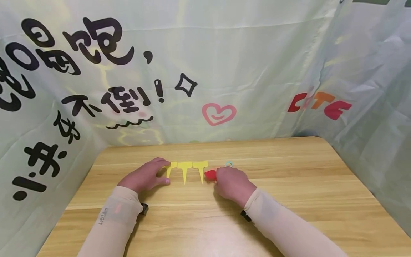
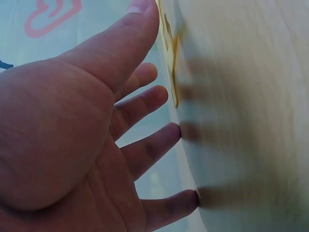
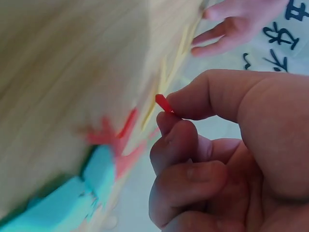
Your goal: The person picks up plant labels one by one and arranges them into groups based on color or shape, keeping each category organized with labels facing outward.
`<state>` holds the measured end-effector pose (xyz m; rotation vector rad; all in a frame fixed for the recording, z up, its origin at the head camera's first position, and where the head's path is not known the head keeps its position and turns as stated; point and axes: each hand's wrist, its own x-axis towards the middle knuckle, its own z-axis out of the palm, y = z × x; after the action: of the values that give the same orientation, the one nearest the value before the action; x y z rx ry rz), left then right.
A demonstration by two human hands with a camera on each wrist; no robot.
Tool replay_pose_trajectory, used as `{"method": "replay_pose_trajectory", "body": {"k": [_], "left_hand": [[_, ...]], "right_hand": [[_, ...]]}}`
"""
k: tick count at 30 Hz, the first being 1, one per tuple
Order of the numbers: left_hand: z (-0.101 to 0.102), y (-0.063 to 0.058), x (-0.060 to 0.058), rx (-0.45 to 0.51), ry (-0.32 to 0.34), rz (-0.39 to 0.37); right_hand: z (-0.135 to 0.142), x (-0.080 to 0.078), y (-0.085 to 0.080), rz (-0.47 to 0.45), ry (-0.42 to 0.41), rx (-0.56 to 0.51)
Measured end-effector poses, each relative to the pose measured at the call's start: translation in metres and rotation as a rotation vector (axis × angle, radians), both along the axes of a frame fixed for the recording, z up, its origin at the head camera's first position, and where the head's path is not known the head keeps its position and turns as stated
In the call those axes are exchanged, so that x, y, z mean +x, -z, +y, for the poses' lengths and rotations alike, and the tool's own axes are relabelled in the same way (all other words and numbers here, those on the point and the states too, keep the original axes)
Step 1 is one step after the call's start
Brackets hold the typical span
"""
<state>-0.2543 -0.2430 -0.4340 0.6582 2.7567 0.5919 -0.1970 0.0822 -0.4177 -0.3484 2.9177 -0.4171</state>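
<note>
My left hand (image 1: 148, 175) is holding its fingers apart at the left end of three yellow T-shaped pieces (image 1: 184, 166), which are lying in a row on the table (image 1: 192, 221); just right of them, I'm pinching a red piece (image 1: 210, 175) in my right hand (image 1: 233, 184).

Right fingers (image 1: 222, 175) hide part of the red piece (image 1: 210, 175)
</note>
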Motion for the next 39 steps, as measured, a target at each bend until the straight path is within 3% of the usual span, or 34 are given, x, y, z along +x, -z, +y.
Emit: {"method": "replay_pose_trajectory", "body": {"k": [8, 13, 21, 30, 39], "left_hand": [[-0.001, 0.002, -0.002, 0.009, -0.028, -0.007], [-0.002, 0.002, -0.002, 0.007, -0.033, 0.003], [-0.002, 0.005, -0.005, 0.015, -0.011, 0.027], [0.002, -0.005, -0.001, -0.014, 0.006, 0.099], [0.029, -0.021, 0.016, 0.03, 0.155, -0.085]], "right_hand": [[-0.026, 0.023, -0.005, -0.06, -0.018, -0.061], [-0.057, 0.033, 0.0, -0.08, -0.045, -0.025], [-0.095, 0.038, 0.008, -0.108, -0.089, 0.063], [-0.111, 0.04, 0.014, -0.117, -0.096, 0.005], [-0.115, 0.039, 0.017, -0.079, -0.082, -0.046]]}}
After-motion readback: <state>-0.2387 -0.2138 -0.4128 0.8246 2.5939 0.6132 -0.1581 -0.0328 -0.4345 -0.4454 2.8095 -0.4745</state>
